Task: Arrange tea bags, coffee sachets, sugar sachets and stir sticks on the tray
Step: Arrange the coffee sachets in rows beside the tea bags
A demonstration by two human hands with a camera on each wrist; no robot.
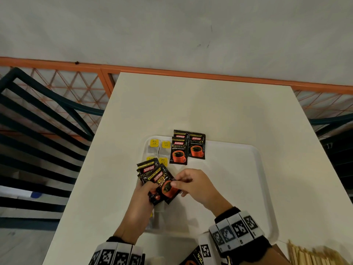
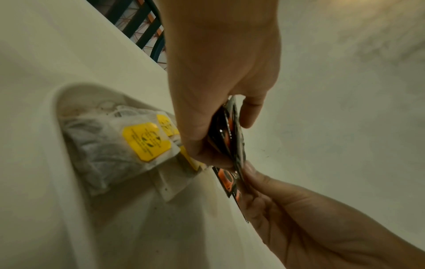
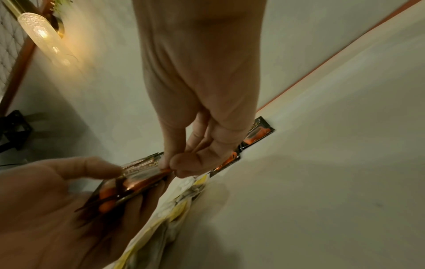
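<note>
The head view is evenly and fairly brightly lit, with soft, short shadows under the hands on the white counter. Its wide lens bends straight lines: the orange rail bows across the frame. The stir sticks at the lower right corner are smeared by blur. Both wrist views are dimmer, with a yellow-green cast and grain. In the right wrist view a glowing lamp at the upper left throws warm light on the wall, and the left hand at the lower left is soft and out of focus. Glare glints on the coffee sachets.
</note>
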